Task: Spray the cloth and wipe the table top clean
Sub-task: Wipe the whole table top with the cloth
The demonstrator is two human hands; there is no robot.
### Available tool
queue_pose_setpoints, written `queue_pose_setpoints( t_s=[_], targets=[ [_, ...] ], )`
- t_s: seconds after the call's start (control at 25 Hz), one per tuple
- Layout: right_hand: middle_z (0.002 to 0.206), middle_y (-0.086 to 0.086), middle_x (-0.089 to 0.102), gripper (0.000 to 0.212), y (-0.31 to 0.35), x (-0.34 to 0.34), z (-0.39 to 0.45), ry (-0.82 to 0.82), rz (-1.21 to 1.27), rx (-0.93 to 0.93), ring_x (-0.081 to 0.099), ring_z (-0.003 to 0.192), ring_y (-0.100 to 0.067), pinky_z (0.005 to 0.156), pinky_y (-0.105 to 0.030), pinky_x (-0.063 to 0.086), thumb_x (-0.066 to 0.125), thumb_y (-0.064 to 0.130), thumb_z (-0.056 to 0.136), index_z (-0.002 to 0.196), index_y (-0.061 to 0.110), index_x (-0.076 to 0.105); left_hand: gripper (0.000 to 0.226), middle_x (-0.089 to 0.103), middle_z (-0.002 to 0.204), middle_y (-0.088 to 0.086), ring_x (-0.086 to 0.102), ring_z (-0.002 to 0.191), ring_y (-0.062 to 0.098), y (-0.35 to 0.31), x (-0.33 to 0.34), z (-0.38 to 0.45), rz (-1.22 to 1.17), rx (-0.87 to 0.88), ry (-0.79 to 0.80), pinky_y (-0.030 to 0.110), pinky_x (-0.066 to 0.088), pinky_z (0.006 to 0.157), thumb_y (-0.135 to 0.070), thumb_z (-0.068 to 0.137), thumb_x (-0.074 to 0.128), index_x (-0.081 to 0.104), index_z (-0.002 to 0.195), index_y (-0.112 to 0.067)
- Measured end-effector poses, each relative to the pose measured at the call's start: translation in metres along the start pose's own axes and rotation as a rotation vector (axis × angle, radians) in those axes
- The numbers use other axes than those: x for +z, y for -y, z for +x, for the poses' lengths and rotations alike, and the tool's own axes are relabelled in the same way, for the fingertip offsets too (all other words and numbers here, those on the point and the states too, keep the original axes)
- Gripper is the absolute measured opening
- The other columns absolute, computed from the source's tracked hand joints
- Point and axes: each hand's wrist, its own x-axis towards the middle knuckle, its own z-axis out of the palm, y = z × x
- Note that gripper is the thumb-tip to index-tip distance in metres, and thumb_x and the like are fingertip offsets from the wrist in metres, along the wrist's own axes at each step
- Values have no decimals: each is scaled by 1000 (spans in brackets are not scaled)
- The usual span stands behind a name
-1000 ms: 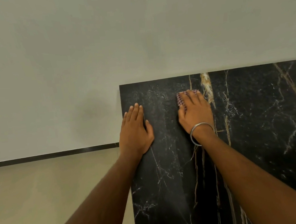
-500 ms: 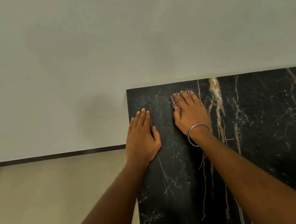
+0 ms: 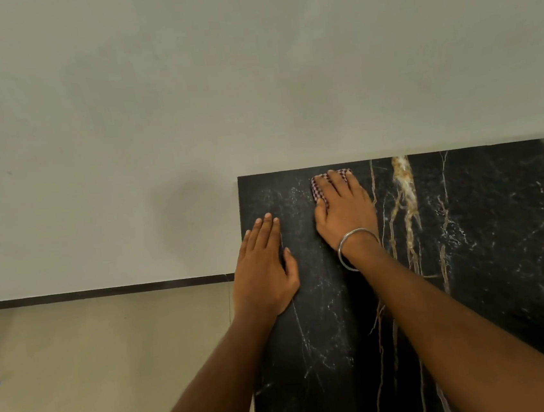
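Observation:
A black marble table top (image 3: pixel 486 250) with white and gold veins fills the right of the head view. A small red-and-white checked cloth (image 3: pixel 318 190) lies near the table's far left corner, mostly hidden under my right hand (image 3: pixel 345 211), which presses it flat with straight fingers and wears a metal bangle at the wrist. My left hand (image 3: pixel 263 267) rests flat, palm down, on the table's left edge, a short way left of and nearer than the right hand. No spray bottle is in view.
A plain pale wall (image 3: pixel 183 81) rises directly behind the table's far edge. Left of the table, a dark skirting strip (image 3: pixel 98 292) meets a beige tiled floor (image 3: pixel 80 377). The table's left edge drops straight to the floor.
My right hand has slid the cloth a little farther toward the table's back edge. My left hand stays flat on the left edge. The camera view has shifted slightly.

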Motion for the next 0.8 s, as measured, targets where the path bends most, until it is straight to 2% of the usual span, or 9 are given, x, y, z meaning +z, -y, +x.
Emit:
queue_pose_setpoints(
  t_s=[0.08,0.16,0.28,0.48,0.6,0.8],
  targets=[
    [157,-2,24,54,-20,0,7,-3,-43,-9,14,146,-25,119,-44,17,28,36,97,149,23,26,60,17,160,-3,8,147,8,1,0,0,-9,-2,10,23,-1,118,-39,98,34,22,153,-18],
    [157,-4,24,55,-40,-1,16,-8,-57,57,16,145,-27,119,-45,18,27,37,96,149,21,26,60,17,160,-4,8,147,7,1,0,0,-16,-6,3,24,0,119,-40,97,33,22,153,-18],
    [156,-4,26,55,-35,1,26,-44,-36,159,15,145,-29,118,-45,17,30,35,96,149,21,28,60,17,160,-4,8,148,8,0,1,0,-4,-11,-9,25,2,120,-39,97,33,22,152,-18],
    [157,-3,23,54,27,11,30,-1,-18,23,11,146,-28,119,-45,16,29,36,97,149,23,26,61,16,160,-4,8,148,8,-1,0,0,13,-8,1,26,3,121,-38,96,33,22,153,-18],
    [158,-1,22,53,25,10,34,32,-24,-65,11,147,-24,119,-43,16,28,36,98,150,23,23,61,15,160,-4,6,148,7,-1,-1,0,6,-12,5,26,2,121,-39,97,33,20,153,-19],
    [156,-3,27,53,-5,7,38,-34,0,46,15,146,-27,118,-46,18,32,34,96,148,22,30,61,16,160,-3,3,147,8,-2,-1,-1,25,-51,-30,28,0,121,-38,97,33,23,152,-17]
  ],
)
